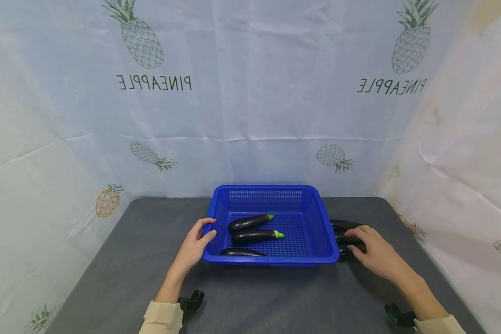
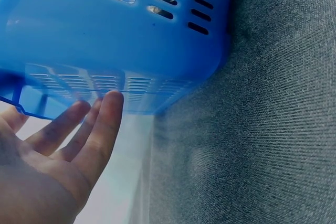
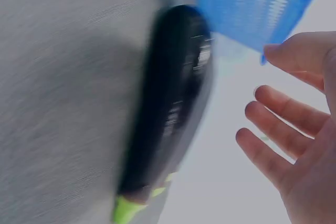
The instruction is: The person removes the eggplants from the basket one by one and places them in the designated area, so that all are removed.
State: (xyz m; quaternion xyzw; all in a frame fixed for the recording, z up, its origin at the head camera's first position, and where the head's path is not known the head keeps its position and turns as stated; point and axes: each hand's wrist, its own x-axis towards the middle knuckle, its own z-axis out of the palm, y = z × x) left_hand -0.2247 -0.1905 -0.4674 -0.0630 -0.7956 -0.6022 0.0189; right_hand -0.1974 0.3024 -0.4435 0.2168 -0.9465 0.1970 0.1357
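Observation:
A blue plastic basket (image 1: 229, 260) with slotted walls sits on the dark table, and three dark eggplants (image 1: 253, 237) with shiny skins lie inside it. My left hand (image 1: 194, 243) holds the basket's left rim; in the left wrist view its other fingers (image 2: 102, 129) extend along the outer wall. Beyond the basket's right side, several more eggplants (image 1: 344, 226) lie side by side on the table. Over them is my right hand (image 1: 377, 253), fingers loosely spread. The right wrist view shows a gap between that hand and the nearest eggplant (image 3: 170, 98), and nothing in its grasp.
The grey cloth-covered table (image 1: 271, 301) extends in front of the basket and to both sides. A white curtain (image 1: 267, 102) printed with pineapples hangs right behind it and along the sides. Each wrist carries a dark strap-on device (image 1: 192, 300).

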